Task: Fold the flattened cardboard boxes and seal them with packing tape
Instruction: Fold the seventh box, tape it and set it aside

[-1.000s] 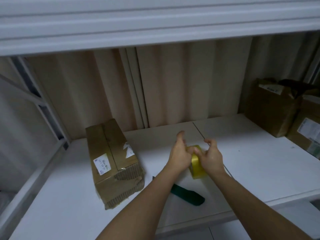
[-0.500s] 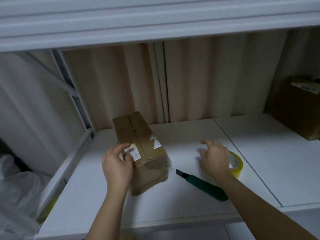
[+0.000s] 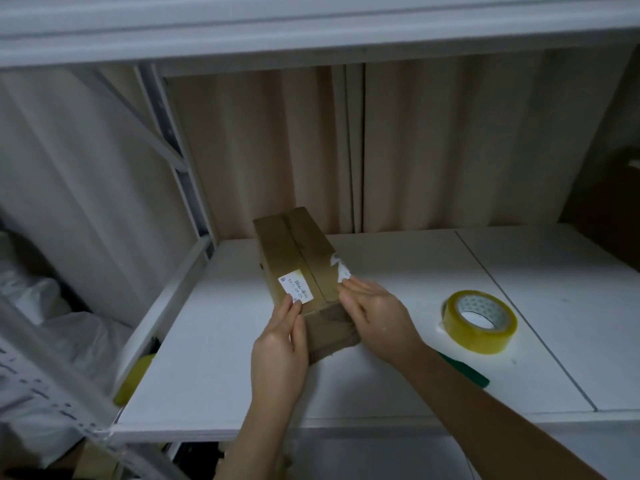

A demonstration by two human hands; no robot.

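Observation:
A brown cardboard box [image 3: 294,252] with a closed top seam and a white label lies on the white shelf board [image 3: 207,358]. My left hand [image 3: 280,344] rests with straight fingers against the box's near left corner, fingertips at the label. On the near right edge lies my right hand [image 3: 374,313], flat, its fingertips at a torn white sticker. The box sits between the two hands. A yellow roll of packing tape [image 3: 479,322] lies flat on the board to the right, untouched. A green box cutter [image 3: 467,374] shows partly behind my right forearm.
Another shelf [image 3: 311,29] runs close overhead. A dark cardboard box [image 3: 616,202] stands at the far right. White bags [image 3: 52,306] and a yellow object [image 3: 133,379] lie left of and below the board. A seam [image 3: 519,317] divides the board.
My right hand has left the tape roll on the board and come onto the box's right side. My left hand has shifted to the near corner. The view has turned left.

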